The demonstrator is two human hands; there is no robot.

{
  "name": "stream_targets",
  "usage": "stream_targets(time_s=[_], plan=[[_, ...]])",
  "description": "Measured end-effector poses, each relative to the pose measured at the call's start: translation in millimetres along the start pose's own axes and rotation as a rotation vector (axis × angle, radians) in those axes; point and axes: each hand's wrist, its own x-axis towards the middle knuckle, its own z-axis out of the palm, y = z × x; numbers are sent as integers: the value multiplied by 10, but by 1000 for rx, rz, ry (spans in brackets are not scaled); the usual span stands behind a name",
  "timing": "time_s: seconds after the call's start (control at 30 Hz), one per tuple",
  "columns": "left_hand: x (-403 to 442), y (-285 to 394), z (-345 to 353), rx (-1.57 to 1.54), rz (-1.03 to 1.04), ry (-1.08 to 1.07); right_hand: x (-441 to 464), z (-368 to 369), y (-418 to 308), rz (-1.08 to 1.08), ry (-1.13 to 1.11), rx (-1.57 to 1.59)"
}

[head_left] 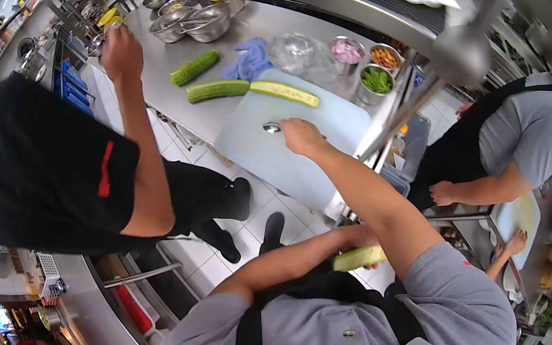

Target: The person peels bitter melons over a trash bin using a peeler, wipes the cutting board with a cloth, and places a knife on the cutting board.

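Observation:
My right hand (pixel 304 136) is closed on a metal spoon (pixel 271 127), held over the pale cutting board (pixel 333 124). In my left hand (pixel 358 235), low and close to my body, is a halved green gourd (pixel 357 258) with pale flesh showing; my right forearm partly hides that hand. Another gourd half (pixel 284 93) lies cut side up on the board's far edge. Beside it are a ridged green gourd piece (pixel 217 90) and, farther back, a bumpy green piece (pixel 195 67). A blue cloth (pixel 250 58) is bunched next to them.
Crumpled clear plastic (pixel 301 53) and small containers of chopped pink (pixel 346 51), orange (pixel 384 57) and green (pixel 376 79) food line the counter. Metal bowls (pixel 207 24) stand at the back. One person (pixel 47 171) stands left, another (pixel 526 128) right. A blurred ladle (pixel 462 53) hangs nearby.

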Motion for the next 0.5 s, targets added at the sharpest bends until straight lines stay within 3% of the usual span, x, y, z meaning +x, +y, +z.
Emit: stream_targets(time_s=[0.07,0.13,0.23,0.3,0.43,0.5], plan=[[-459,8,-214,24,-11,-22,338,-5,-84,18,-53,-46],[-939,-59,-583,-4,-7,-8,713,-173,-267,-169,106,-202],[-1760,-153,-1232,-93,6,-3,1732,-474,-672,-183,311,-66],[-2381,-86,-1692,-151,182,153,2533,-813,-909,-111,383,7],[-3313,-251,-2555,-251,259,281,4579,-774,-816,-74,425,131],[-3632,-520,-2759,-442,405,412,5577,-528,-544,-164,430,-26]])
